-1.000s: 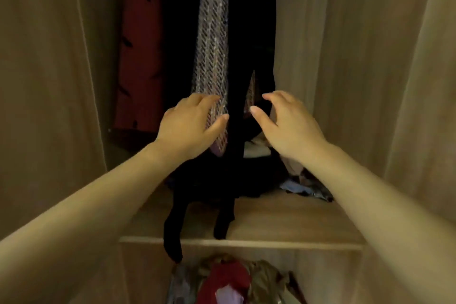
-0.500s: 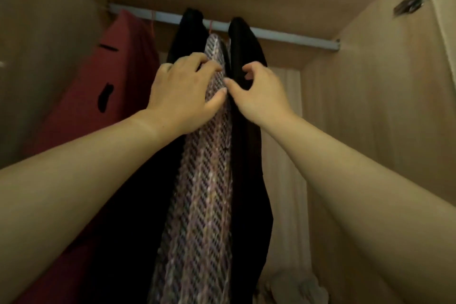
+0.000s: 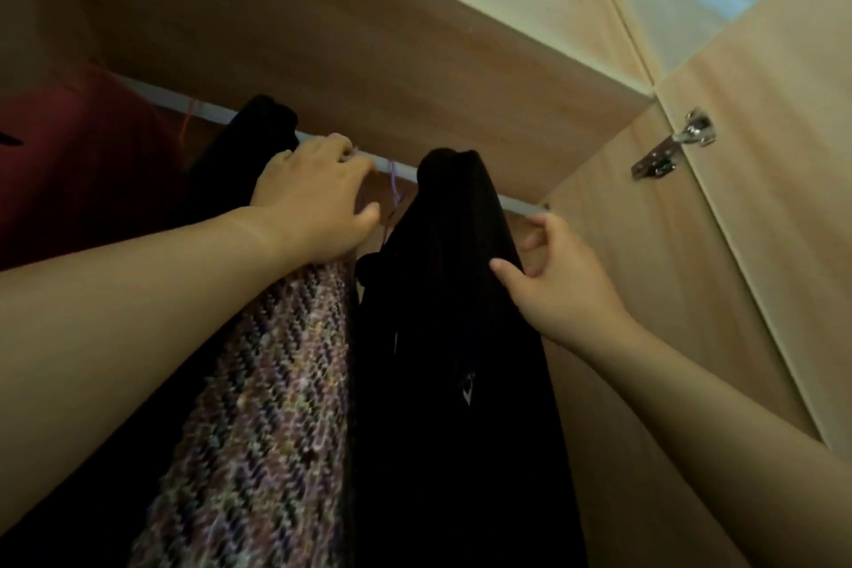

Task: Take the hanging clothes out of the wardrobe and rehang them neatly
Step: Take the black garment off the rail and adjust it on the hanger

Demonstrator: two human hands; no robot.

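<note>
A white rail (image 3: 521,204) runs under the wardrobe's top board. From it hang a red garment (image 3: 69,161), a black garment (image 3: 263,129), a purple knit garment (image 3: 276,383) and another black garment (image 3: 452,337). My left hand (image 3: 313,203) grips the top of the knit garment, its fingertips up at the rail. A purple hanger hook (image 3: 394,180) shows just right of that hand. My right hand (image 3: 558,277) pinches the right shoulder of the nearer black garment, thumb in front and fingers behind. The hangers themselves are mostly hidden by cloth.
The wardrobe's side wall (image 3: 645,291) stands close behind my right hand. An open door (image 3: 783,198) with a metal hinge (image 3: 673,148) is at the right. The top board (image 3: 369,37) sits low over the rail.
The view has tilted up to the rail. Both hands rose from the garments' lower parts to their tops; the right hand moved right, parting the black garment from the knit one.
</note>
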